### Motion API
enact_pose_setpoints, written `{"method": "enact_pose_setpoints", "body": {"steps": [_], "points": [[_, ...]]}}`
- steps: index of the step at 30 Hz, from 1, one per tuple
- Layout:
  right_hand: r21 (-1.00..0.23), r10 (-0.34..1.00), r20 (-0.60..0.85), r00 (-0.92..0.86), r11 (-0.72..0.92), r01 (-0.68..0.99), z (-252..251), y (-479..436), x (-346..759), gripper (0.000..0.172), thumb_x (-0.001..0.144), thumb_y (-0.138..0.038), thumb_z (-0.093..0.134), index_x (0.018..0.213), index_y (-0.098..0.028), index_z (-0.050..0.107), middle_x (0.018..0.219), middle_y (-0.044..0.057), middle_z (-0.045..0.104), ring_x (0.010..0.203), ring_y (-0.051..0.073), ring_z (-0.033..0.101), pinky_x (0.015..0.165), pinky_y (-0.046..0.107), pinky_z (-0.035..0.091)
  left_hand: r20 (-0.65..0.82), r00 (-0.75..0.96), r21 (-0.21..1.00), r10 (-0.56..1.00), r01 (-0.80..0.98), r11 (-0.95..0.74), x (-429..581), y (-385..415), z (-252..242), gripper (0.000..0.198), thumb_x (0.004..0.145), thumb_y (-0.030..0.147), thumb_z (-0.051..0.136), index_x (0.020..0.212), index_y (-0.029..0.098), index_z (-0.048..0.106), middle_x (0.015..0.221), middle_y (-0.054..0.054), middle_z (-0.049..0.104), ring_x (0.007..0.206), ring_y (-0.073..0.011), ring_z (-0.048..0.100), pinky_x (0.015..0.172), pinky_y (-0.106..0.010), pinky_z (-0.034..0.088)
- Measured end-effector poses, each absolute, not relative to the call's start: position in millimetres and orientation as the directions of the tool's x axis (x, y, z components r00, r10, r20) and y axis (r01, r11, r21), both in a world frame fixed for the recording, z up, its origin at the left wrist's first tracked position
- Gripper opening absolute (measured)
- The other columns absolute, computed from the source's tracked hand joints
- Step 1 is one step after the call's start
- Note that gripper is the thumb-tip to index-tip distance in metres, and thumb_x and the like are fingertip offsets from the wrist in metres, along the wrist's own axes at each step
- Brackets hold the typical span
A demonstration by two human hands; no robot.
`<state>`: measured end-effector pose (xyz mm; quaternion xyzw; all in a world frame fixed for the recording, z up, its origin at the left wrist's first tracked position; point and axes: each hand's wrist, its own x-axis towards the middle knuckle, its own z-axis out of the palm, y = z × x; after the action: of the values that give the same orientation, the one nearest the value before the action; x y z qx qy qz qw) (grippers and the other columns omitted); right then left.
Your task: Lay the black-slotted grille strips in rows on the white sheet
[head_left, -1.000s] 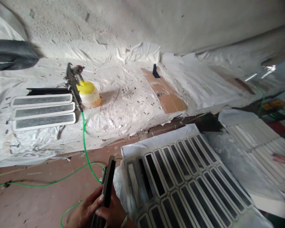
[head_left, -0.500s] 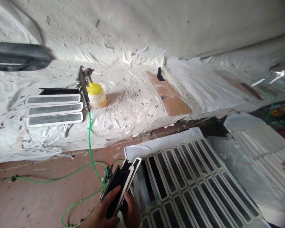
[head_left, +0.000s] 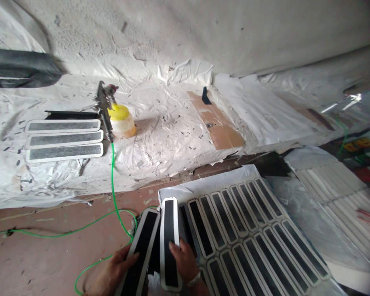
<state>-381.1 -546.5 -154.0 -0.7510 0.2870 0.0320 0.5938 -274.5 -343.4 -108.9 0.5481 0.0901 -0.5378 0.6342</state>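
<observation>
While the left hand (head_left: 114,269) grasps one dark-faced panel (head_left: 144,235) and the right hand (head_left: 185,260) a second panel (head_left: 169,222), both bottom centre of frame, thumbs (head_left: 174,249) lie on dark faces; pale rims (head_left: 163,236) likely make cleaner holds.

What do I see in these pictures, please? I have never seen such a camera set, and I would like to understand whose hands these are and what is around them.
There is no machine arm here. One camera, worn on a person's head, looks forward and down at that person's own bare hands. The left hand holds a dark strip with a pale border; the right hand holds a similar strip. Beside them lie rows of such strips. Farther away, a white sheet bears three more strips, a piece of cardboard and a spray gun with a green hose.
</observation>
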Motion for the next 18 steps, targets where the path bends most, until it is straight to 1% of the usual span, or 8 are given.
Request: {"method": "enact_pose_setpoints", "body": {"steps": [2,5,7,9,11,14,16,18], "points": [[-0.89,-0.446,-0.371,0.814,-0.079,-0.449,-136,-575,-386,0.04,0.086,-0.05,0.048,0.106,-0.02,0.063,0.099,0.009,0.068,0.093,0.021,0.063,0.086,0.03,0.049,-0.755,0.469,0.583,-0.459,0.8,-0.142,-270,-333,-108,0.062,0.075,0.051,0.068,0.121,0.014,0.054,0.093,-0.008,0.071,0.076,-0.0275,0.067,0.065,-0.034,0.055],[-0.898,-0.522,-0.33,0.787,-0.083,-0.432,-124,-618,-398,0.042,0.085,-0.051,0.049,0.107,-0.017,0.062,0.1,0.011,0.067,0.09,0.02,0.063,0.082,0.029,0.05,-0.796,0.543,0.587,-0.269,0.801,-0.119,-262,-311,-116,0.082,0.056,0.052,0.082,0.121,0.012,0.052,0.084,-0.007,0.071,0.071,-0.0287,0.067,0.061,-0.033,0.055],[-0.888,-0.523,-0.313,0.793,-0.135,-0.44,-128,-639,-403,0.043,0.086,-0.051,0.048,0.108,-0.016,0.061,0.099,0.011,0.067,0.088,0.02,0.062,0.081,0.03,0.05,-0.813,0.528,0.569,-0.243,0.81,-0.144,-258,-294,-128,0.093,0.05,0.052,0.085,0.125,0.011,0.047,0.081,-0.008,0.071,0.068,-0.0315,0.066,0.059,-0.037,0.055],[-0.866,-0.494,-0.315,0.81,-0.2,-0.458,-143,-651,-406,0.043,0.086,-0.051,0.047,0.104,-0.016,0.062,0.097,0.01,0.067,0.09,0.02,0.062,0.084,0.031,0.048,-0.817,0.522,0.565,-0.246,0.81,-0.158,-258,-278,-143,0.096,0.053,0.052,0.084,0.13,0.013,0.041,0.079,-0.007,0.071,0.069,-0.0335,0.066,0.057,-0.04,0.055],[-0.832,-0.463,-0.353,0.813,-0.243,-0.499,-163,-656,-412,0.042,0.085,-0.052,0.046,0.096,-0.015,0.063,0.093,0.01,0.067,0.091,0.022,0.062,0.086,0.033,0.047,-0.82,0.522,0.561,-0.235,0.814,-0.149,-262,-265,-159,0.093,0.058,0.053,0.081,0.131,0.016,0.038,0.078,-0.006,0.07,0.069,-0.0341,0.067,0.055,-0.04,0.055],[-0.767,-0.416,-0.479,0.773,-0.23,-0.599,-198,-656,-432,0.043,0.083,-0.053,0.044,0.093,-0.015,0.062,0.09,0.01,0.068,0.09,0.023,0.062,0.084,0.035,0.047,-0.832,0.521,0.545,-0.193,0.831,-0.108,-270,-251,-177,0.094,0.051,0.053,0.085,0.126,0.017,0.041,0.078,-0.004,0.071,0.074,-0.0331,0.067,0.057,-0.037,0.056],[-0.732,-0.404,-0.541,0.737,-0.205,-0.65,-217,-655,-449,0.045,0.081,-0.052,0.044,0.098,-0.014,0.062,0.098,0.012,0.068,0.094,0.024,0.062,0.087,0.036,0.047,-0.846,0.506,0.524,-0.169,0.847,-0.092,-274,-247,-184,0.096,0.044,0.052,0.087,0.122,0.018,0.043,0.078,-0.004,0.071,0.076,-0.0325,0.068,0.06,-0.036,0.057],[-0.693,-0.427,-0.563,0.708,-0.223,-0.686,-231,-656,-460,0.047,0.081,-0.051,0.043,0.101,-0.012,0.061,0.102,0.014,0.066,0.098,0.024,0.062,0.09,0.036,0.046,-0.855,0.494,0.512,-0.156,0.852,-0.105,-278,-246,-190,0.093,0.042,0.052,0.088,0.118,0.018,0.045,0.079,-0.004,0.071,0.077,-0.0324,0.068,0.061,-0.036,0.057]]}}
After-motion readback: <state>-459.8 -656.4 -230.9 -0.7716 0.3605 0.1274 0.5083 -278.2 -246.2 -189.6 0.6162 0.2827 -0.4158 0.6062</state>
